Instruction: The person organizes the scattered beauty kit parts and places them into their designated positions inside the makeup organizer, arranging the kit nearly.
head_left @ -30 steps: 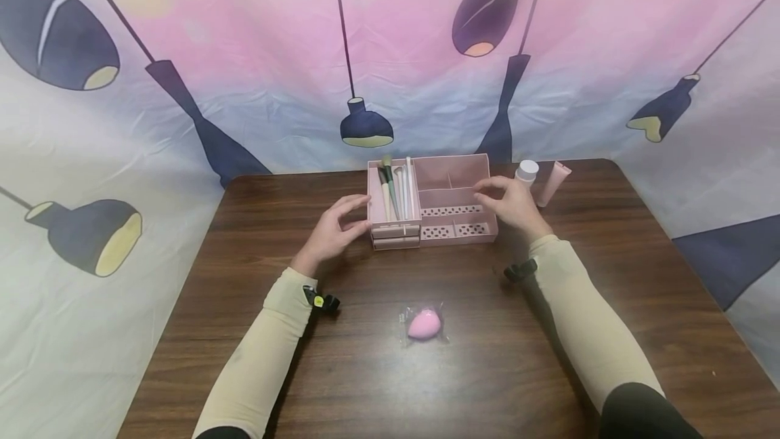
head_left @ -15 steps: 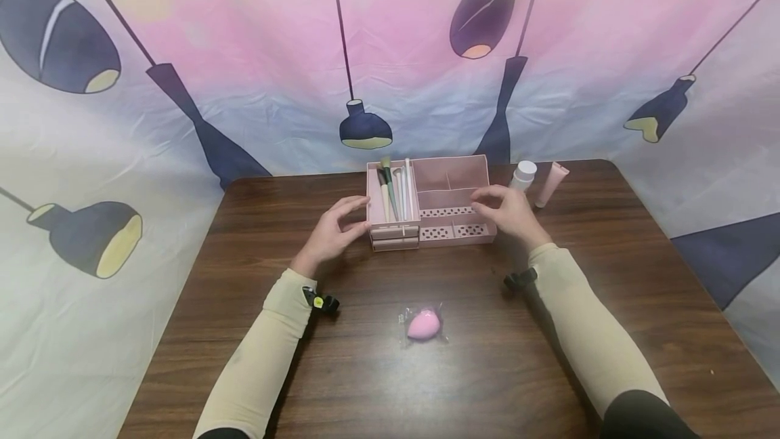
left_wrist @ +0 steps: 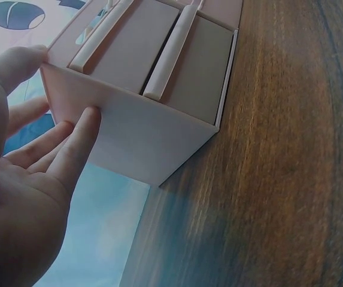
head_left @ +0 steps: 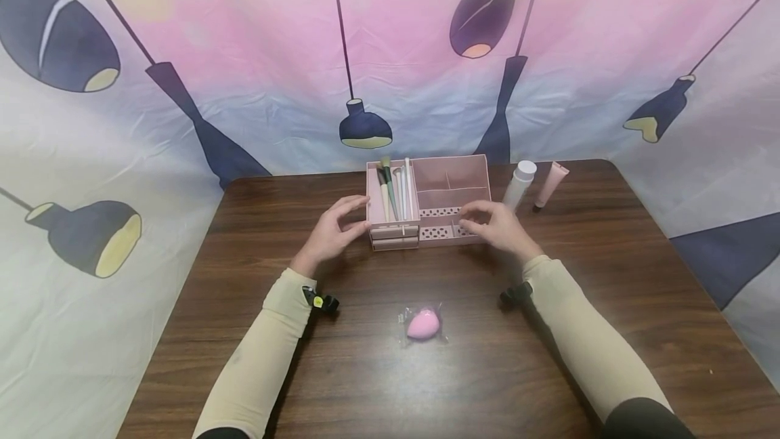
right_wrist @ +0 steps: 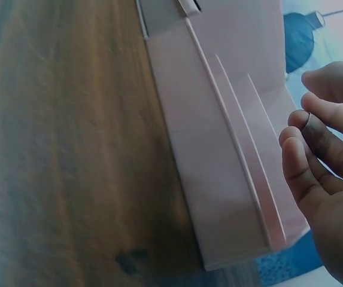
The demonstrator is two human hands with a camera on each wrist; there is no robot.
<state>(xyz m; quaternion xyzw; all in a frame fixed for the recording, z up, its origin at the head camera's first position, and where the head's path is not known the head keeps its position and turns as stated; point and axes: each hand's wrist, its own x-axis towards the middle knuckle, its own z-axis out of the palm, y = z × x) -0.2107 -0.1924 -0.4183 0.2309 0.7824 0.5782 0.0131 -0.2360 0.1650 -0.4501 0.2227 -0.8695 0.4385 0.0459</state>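
A pink desk organizer (head_left: 451, 171) stands near the back of the table, with makeup brushes (head_left: 394, 188) lying in its left top tray and two small drawers (head_left: 396, 237) below. My left hand (head_left: 331, 232) is at the organizer's left side, fingertips against its wall, as the left wrist view shows with the side panel (left_wrist: 123, 131). Over the front right compartments hovers my right hand (head_left: 500, 225), its fingers loosely bent and nothing seen between them. In the right wrist view the front wall (right_wrist: 213, 161) lies beside those fingers. The hand hides part of the organizer's right end.
To the organizer's right stand a white bottle (head_left: 519, 185) with a white cap and a pink squeeze tube (head_left: 551, 185). A pink makeup sponge (head_left: 423, 324) in a clear wrapper lies nearer on the wooden table (head_left: 390, 391). A printed cloth (head_left: 256, 120) hangs behind.
My right hand has moved left and toward me, from the organizer's right end to over its front compartments, uncovering more of the bottle and tube. The left hand stays put.
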